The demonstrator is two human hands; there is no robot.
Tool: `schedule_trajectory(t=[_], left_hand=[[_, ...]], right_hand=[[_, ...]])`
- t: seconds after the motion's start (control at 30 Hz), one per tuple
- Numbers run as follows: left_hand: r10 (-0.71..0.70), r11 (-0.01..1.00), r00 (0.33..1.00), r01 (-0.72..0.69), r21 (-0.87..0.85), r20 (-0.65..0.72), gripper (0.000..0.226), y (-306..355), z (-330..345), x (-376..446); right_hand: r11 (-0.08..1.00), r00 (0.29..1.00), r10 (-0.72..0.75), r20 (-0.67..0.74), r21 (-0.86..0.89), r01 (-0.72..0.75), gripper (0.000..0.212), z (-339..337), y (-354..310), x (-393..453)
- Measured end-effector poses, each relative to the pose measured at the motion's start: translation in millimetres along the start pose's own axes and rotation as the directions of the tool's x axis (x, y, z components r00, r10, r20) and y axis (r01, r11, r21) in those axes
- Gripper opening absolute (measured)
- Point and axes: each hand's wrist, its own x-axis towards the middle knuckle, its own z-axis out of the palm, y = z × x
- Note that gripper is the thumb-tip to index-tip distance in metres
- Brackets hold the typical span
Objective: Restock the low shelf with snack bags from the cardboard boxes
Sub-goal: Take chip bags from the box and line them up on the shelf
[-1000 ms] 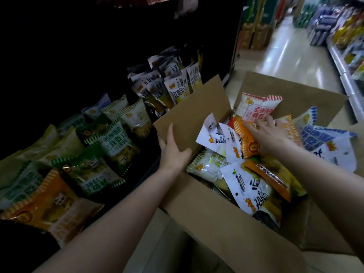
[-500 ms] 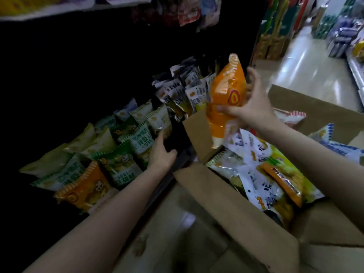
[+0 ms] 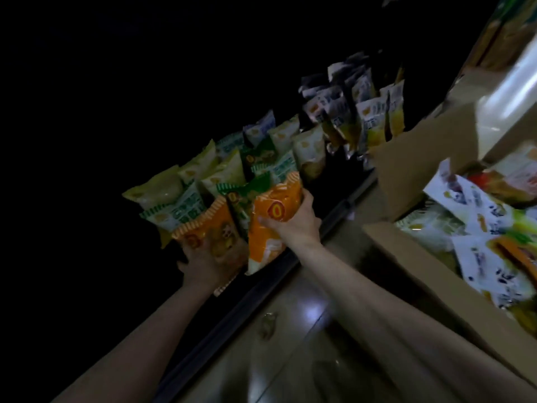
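Head view: right hand [image 3: 292, 225] gripping crinkly orange foil snack bag [image 3: 271, 225] at low shelf's front edge [image 3: 334, 216], left hand [image 3: 203, 266] clasping neighbouring orange bag [image 3: 209, 231], seemingly making room; open cardboard box [image 3: 436, 274] alongside.

No legible text on the snack bags [image 3: 276, 216].

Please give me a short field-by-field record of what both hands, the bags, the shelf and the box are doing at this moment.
right hand: grips an orange snack bag, held at the shelf front
left hand: touches another orange bag on the shelf; its grip is too dark to tell
low shelf: packed with green bags and, further along, white-and-yellow bags
cardboard box: open, to the right of the shelf, with mixed snack bags inside
floor: glossy, between shelf and box
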Motion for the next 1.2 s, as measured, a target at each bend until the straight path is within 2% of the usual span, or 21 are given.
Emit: schedule_trajectory(t=[0.17,0.33,0.5,0.7,0.87,1.0,1.1,1.2], left_hand=[[0.15,0.982,0.987,-0.156,-0.107,-0.065,0.077,-6.0,1.4,9.2],[0.167,0.98,0.98,-0.176,-0.089,-0.105,0.081,-8.3,7.0,8.2],[0.249,0.968,0.957,-0.248,0.027,-0.145,0.075,-11.8,6.8,11.8],[0.233,0.971,0.967,-0.237,-0.031,-0.102,0.082,-8.9,18.8,17.6],[0.253,0.964,0.967,-0.251,0.092,-0.011,0.08,-12.2,24.4,23.0],[0.25,0.94,0.968,-0.24,0.243,-0.014,0.076,-16.9,20.8,26.2],[0.198,0.951,0.98,-0.191,0.245,-0.007,0.074,-11.2,14.8,20.0],[0.185,0.954,0.982,-0.171,0.245,-0.031,0.074,-2.7,14.2,13.0]], right_hand=[[0.989,0.998,-0.053,-0.026,-0.141,0.048,0.106,43.2,36.9,-3.6],[0.935,0.993,-0.015,0.113,-0.349,0.054,0.111,52.0,56.1,2.7],[0.885,0.996,-0.034,-0.084,-0.466,-0.009,0.092,61.8,64.0,4.7],[0.758,0.982,-0.099,-0.158,-0.652,-0.028,0.101,76.0,59.1,21.3],[0.797,0.985,-0.074,-0.154,-0.603,-0.034,0.11,76.5,62.5,35.7],[0.838,0.987,-0.155,-0.04,-0.534,0.11,0.122,66.8,65.7,44.8],[0.907,0.982,-0.19,0.023,-0.379,0.184,0.131,52.4,52.5,58.1],[0.914,0.975,-0.209,0.071,-0.341,0.221,0.127,48.2,44.1,57.9]])
